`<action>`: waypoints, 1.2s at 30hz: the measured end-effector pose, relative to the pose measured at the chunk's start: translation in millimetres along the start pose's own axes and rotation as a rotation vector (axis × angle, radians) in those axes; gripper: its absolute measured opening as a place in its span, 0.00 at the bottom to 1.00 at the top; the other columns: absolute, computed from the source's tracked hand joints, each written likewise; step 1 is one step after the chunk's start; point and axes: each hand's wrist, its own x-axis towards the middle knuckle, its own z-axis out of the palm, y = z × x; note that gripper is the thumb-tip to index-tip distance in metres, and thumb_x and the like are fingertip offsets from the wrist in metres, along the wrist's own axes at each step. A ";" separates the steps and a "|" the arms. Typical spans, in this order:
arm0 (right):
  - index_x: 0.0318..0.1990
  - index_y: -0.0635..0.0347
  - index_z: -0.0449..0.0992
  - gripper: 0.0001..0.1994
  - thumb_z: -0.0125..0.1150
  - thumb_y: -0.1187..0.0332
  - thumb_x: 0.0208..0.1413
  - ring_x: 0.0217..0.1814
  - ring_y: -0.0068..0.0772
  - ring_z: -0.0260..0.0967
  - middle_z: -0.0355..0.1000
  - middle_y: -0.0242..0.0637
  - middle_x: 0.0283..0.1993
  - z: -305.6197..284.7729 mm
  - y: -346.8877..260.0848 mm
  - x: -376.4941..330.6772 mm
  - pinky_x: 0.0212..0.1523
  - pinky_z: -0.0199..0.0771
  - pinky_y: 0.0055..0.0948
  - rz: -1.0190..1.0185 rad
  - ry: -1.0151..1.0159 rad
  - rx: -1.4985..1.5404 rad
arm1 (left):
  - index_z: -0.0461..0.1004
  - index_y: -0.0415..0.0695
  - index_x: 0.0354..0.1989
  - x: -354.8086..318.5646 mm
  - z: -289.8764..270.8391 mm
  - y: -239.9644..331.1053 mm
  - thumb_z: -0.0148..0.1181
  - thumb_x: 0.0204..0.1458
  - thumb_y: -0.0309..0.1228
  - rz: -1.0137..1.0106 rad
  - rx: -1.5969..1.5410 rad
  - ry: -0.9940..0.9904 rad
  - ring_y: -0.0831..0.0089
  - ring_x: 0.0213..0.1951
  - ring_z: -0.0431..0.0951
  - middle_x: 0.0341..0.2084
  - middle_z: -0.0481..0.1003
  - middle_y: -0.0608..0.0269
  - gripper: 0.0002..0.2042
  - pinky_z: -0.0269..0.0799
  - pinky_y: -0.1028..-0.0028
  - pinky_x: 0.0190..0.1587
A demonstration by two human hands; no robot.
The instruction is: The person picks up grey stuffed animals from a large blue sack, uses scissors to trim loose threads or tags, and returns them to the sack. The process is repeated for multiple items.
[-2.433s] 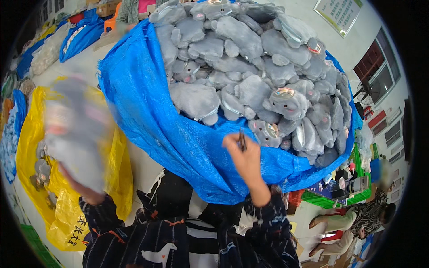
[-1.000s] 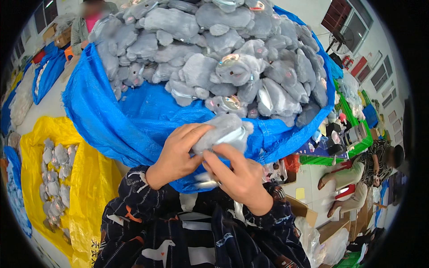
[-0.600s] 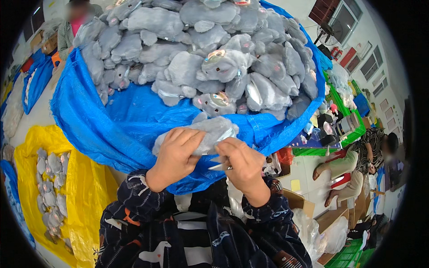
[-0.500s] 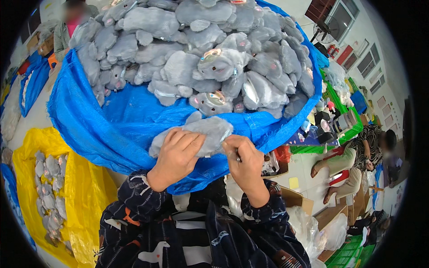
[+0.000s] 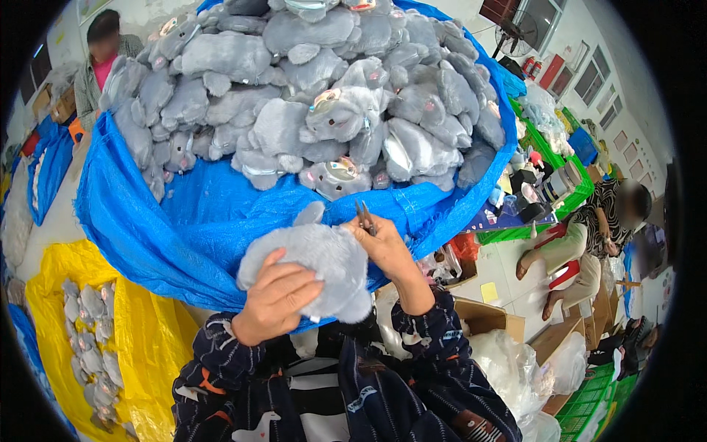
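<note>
A grey plush toy [image 5: 313, 247] lies across the near edge of the blue sheet, its ear sticking up and its rounded body toward me. My left hand [image 5: 276, 298] grips it from the near left, fingers pressed into the fur. At its right edge, my right hand [image 5: 390, 250] holds a small pair of snips [image 5: 366, 219], the dark blades apart and pointing up, while the fingertips pinch at the fur. Exactly what the fingertips pinch is hidden. Beyond my hands, a big heap of similar grey plush toys [image 5: 294, 125] rests on the blue sheet [image 5: 169, 254].
A yellow sack [image 5: 147, 353] with small grey plush pieces [image 5: 92, 331] stands at lower left. Cardboard boxes [image 5: 482, 320] and clear plastic bags [image 5: 508, 376] lie to my right, near green crates [image 5: 582, 412]. One person [image 5: 92, 77] is at far left; another [image 5: 600, 228] sits at right.
The plush toy has been turned and drawn nearer, showing a broader side. My right hand has shifted up, and the snips' blades now show above it. The view has moved slightly.
</note>
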 end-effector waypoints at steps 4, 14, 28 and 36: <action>0.33 0.66 0.73 0.13 0.59 0.62 0.56 0.33 0.18 0.62 0.69 0.28 0.29 -2.8 -26.5 -13.3 0.34 0.64 0.21 -0.019 -0.034 0.110 | 0.77 0.39 0.38 7.7 -12.4 3.7 0.59 0.32 0.18 -0.004 -0.127 0.014 0.60 0.40 0.76 0.37 0.76 0.56 0.18 0.64 0.53 0.55; 0.28 0.67 0.71 0.08 0.62 0.71 0.52 0.27 0.21 0.61 0.67 0.35 0.26 -21.6 -83.6 -50.0 0.28 0.61 0.23 -0.319 0.135 -0.354 | 0.74 0.34 0.40 -4.7 7.9 -19.2 0.61 0.31 0.18 -0.275 -0.282 0.072 0.54 0.42 0.76 0.40 0.75 0.50 0.20 0.72 0.62 0.46; 0.33 0.60 0.69 0.14 0.64 0.76 0.35 0.27 0.31 0.71 0.68 0.35 0.38 38.1 -99.7 -85.1 0.21 0.69 0.28 -0.575 0.028 -0.962 | 0.74 0.34 0.41 5.3 23.7 -11.6 0.65 0.37 0.25 -0.189 -0.172 0.028 0.53 0.41 0.75 0.39 0.75 0.50 0.19 0.72 0.63 0.44; 0.31 0.60 0.73 0.11 0.62 0.62 0.54 0.20 0.16 0.59 0.64 0.23 0.21 -17.2 -26.1 -39.7 0.16 0.53 0.17 0.044 0.042 0.174 | 0.74 0.34 0.36 -10.4 8.7 -2.1 0.58 0.37 0.17 -0.266 -0.249 0.184 0.52 0.39 0.78 0.34 0.76 0.47 0.13 0.73 0.65 0.42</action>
